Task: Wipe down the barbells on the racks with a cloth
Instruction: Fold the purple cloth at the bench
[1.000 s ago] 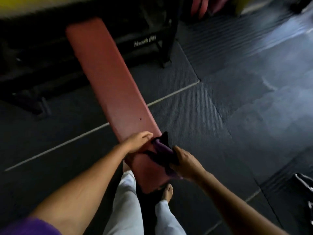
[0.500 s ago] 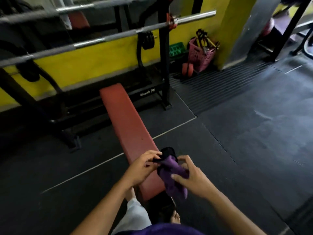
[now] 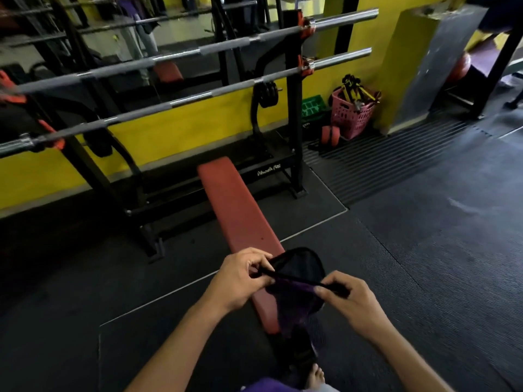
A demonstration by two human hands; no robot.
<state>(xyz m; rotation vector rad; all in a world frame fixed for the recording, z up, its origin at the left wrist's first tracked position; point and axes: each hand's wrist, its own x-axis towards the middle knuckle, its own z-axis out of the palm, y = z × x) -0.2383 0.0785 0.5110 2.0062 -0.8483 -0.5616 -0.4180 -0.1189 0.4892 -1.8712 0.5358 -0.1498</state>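
Soft purple-and-black cloth [image 3: 294, 290], stretched at lower centre between pinching left hand [image 3: 240, 281] and right hand [image 3: 349, 302]; smooth steel barbells [image 3: 198, 73] racked upper left.

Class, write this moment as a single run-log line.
hands: left hand and right hand pinch cloth | place: over red bench | barbells: racked, untouched

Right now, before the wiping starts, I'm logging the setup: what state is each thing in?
cloth: stretched between both hands above the bench end, touching no bar
left hand: pinches the cloth's left edge
right hand: pinches its right edge
lower barbell: resting on the rack, no plates visible
upper barbell: racked above it, no plates visible
bench: flat, nothing on its visible pad
pink basket: upright, filled
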